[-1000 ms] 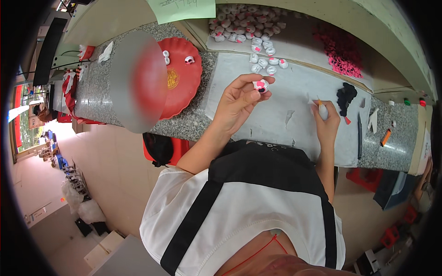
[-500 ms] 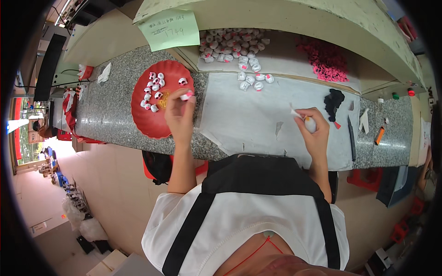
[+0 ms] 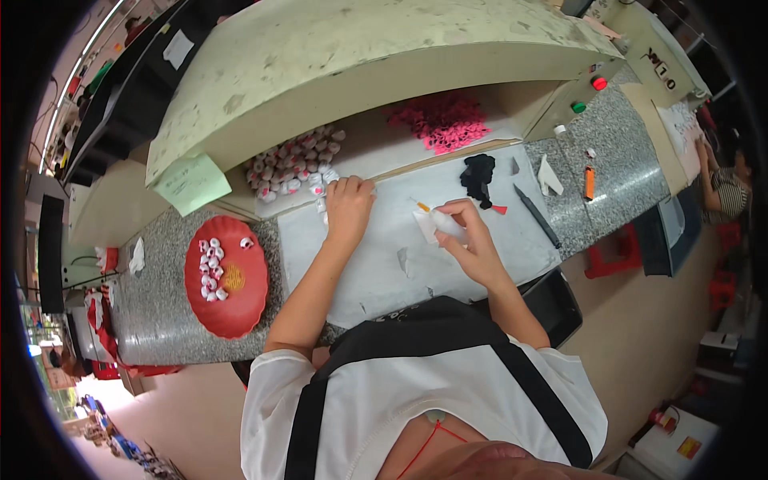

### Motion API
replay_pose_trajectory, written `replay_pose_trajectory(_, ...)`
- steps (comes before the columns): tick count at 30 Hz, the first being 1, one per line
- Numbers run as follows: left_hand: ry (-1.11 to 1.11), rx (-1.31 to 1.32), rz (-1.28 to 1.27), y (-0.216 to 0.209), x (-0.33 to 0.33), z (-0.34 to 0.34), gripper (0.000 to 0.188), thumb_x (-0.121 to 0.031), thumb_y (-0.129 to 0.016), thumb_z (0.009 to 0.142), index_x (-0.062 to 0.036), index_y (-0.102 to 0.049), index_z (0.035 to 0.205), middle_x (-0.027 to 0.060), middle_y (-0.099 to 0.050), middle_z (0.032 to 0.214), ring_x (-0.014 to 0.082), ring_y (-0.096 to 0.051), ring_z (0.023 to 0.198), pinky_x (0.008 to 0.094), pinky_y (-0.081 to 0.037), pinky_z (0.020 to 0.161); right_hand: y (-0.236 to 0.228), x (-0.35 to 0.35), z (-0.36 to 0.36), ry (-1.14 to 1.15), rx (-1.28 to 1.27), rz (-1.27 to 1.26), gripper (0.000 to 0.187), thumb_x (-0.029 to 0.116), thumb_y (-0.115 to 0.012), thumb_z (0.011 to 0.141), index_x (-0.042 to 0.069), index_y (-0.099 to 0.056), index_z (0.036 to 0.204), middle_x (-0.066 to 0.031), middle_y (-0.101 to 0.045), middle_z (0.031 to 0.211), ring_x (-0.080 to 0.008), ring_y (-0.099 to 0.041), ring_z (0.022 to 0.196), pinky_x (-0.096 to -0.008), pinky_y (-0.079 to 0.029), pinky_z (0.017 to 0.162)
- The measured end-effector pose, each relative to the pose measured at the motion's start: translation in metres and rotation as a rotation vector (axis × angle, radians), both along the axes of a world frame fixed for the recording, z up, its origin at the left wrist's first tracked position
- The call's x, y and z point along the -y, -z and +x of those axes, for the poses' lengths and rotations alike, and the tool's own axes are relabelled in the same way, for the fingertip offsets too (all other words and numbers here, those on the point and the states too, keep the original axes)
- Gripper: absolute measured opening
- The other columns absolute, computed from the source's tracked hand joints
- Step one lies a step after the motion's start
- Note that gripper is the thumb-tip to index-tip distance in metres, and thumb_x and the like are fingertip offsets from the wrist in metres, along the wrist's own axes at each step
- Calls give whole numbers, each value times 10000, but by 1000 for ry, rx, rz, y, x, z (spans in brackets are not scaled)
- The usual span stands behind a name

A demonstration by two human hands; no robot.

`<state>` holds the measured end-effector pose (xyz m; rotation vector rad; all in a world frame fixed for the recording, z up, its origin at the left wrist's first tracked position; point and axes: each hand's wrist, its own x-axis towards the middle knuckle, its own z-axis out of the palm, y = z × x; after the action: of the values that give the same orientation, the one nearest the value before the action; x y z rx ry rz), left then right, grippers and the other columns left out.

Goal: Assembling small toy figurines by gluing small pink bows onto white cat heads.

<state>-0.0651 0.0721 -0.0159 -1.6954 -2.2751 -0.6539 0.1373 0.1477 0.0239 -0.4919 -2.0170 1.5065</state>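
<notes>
My left hand [image 3: 350, 212] is closed, with its curled fingers at the small white pieces [image 3: 314, 186] near the shelf opening. Its fingertips are hidden, and what they hold does not show. My right hand [image 3: 474, 244] grips a small white squeeze bottle [image 3: 451, 230] with a yellow-orange tip, held above the white work sheet [image 3: 364, 264]. A scrap of white paper or tissue [image 3: 426, 227] sticks out beside the bottle. To the left, a red scalloped plate [image 3: 240, 312] holds several small white pieces with dark and pink parts [image 3: 213, 262].
Pink pieces [image 3: 448, 124] lie heaped inside the pale green shelf [image 3: 352, 76]. On the right lie a black bundle [image 3: 478, 178], a dark pen-like tool [image 3: 538, 216] and an orange-handled item [image 3: 590, 184]. Another person [image 3: 724, 184] sits at far right.
My left hand has left the plate, where it held a white-and-pink piece, and reached across to the white pieces. The bottle in my right hand now tilts its tip outward. The view has turned.
</notes>
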Motion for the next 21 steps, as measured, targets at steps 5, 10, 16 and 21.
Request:
replay_pose_trajectory(5, 41, 256, 226, -9, 7, -1, 121, -96, -581, 678, -60, -568, 793, 65, -561, 771, 195, -532, 692, 276, -380, 660, -9, 0, 7, -48, -93, -290, 289, -8, -475, 733, -20, -447, 1021, -83, -384, 956, -156, -481, 838, -243, -450, 597)
replay_pose_trajectory(10, 126, 1678, 370, -33, 33, 19, 232, -167, -442, 819, -18, -462, 995, 102, -534, 926, 144, -553, 712, 225, -428, 620, -18, 3, -5, 150, -301, -491, 264, -38, -496, 676, -12, -429, 931, -108, -481, 855, -167, -533, 657, -265, -448, 556)
replay_pose_trajectory(16, 390, 1827, 653, -29, 46, 46, 195, -75, -507, 768, -31, -470, 955, 121, -490, 1013, 153, -525, 798, 265, -425, 692, -36, 8, -24, 155, -615, -821, 237, -27, -502, 653, 4, -431, 878, -109, -436, 937, -137, -474, 723, -235, -390, 589)
replay_pose_trajectory(21, 296, 1832, 684, -53, 60, 51, 213, -19, -532, 734, -29, -464, 936, 131, -485, 1016, 164, -512, 839, 293, -425, 742, -39, 24, -26, 167, -567, -202, 243, -8, -577, 631, 9, -440, 831, -87, -426, 842, -131, -451, 698, -217, -376, 594)
